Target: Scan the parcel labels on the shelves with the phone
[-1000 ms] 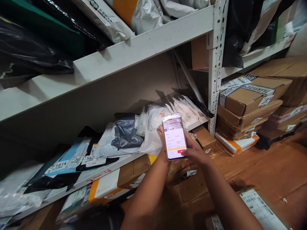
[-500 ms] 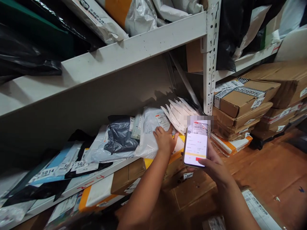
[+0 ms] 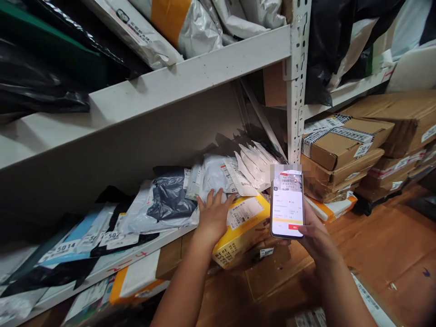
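Note:
My left hand (image 3: 214,213) lies with spread fingers on the front of a white plastic mailer bag (image 3: 215,175), near the lower shelf's edge. Right beside that hand is a yellow box (image 3: 243,227) with a shipping label on top and handwriting on its front. My right hand (image 3: 315,238) is wrapped round a smartphone (image 3: 287,211), its thumb by a red button at the lower right of the lit screen. The screen's upper part shows a label with a barcode. A row of thin white envelopes (image 3: 257,163) leans behind the phone and the yellow box.
A dark plastic parcel (image 3: 172,193) and several numbered bags (image 3: 68,247) line the lower shelf to the left. The upper shelf beam (image 3: 204,68) crosses above my hands. A perforated upright post (image 3: 295,113) stands right of them, beside stacked cardboard boxes (image 3: 347,141).
My left hand has moved left and down across the white mailer bag, uncovering more of the yellow box and its label. The phone in my right hand has shifted slightly right.

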`<action>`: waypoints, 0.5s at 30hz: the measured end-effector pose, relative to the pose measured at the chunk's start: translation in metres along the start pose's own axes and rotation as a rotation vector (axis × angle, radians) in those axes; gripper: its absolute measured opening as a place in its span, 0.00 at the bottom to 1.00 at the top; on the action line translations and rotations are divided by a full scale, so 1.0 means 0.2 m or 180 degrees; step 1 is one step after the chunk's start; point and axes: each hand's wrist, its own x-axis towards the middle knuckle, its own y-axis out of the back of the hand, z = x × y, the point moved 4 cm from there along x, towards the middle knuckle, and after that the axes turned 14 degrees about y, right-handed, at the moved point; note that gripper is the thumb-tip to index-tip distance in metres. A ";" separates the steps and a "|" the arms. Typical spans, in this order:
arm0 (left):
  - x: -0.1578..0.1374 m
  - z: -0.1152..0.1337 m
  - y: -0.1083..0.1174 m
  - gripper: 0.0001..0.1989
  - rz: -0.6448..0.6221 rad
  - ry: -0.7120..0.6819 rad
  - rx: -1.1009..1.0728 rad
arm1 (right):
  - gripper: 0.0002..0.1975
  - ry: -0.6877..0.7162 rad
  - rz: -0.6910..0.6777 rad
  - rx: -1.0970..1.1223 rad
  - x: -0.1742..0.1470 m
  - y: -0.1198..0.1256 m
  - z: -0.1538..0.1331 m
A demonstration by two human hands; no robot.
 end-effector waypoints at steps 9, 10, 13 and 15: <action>0.16 -0.09 0.03 0.34 0.0744 0.0484 -0.0674 | 0.51 0.0062 0.0182 -0.0099 0.00 0.01 0.04; 0.19 -0.09 0.03 0.34 0.0874 0.0610 -0.0774 | 0.51 0.0050 0.0168 -0.0090 -0.01 0.01 0.04; 0.25 -0.08 0.01 0.41 0.1102 0.0987 -0.0891 | 0.53 -0.0056 0.0075 -0.0086 -0.02 0.00 0.06; 0.28 -0.07 0.00 0.47 0.1085 0.1133 -0.0836 | 0.53 -0.0129 0.0002 -0.0090 -0.03 -0.01 0.07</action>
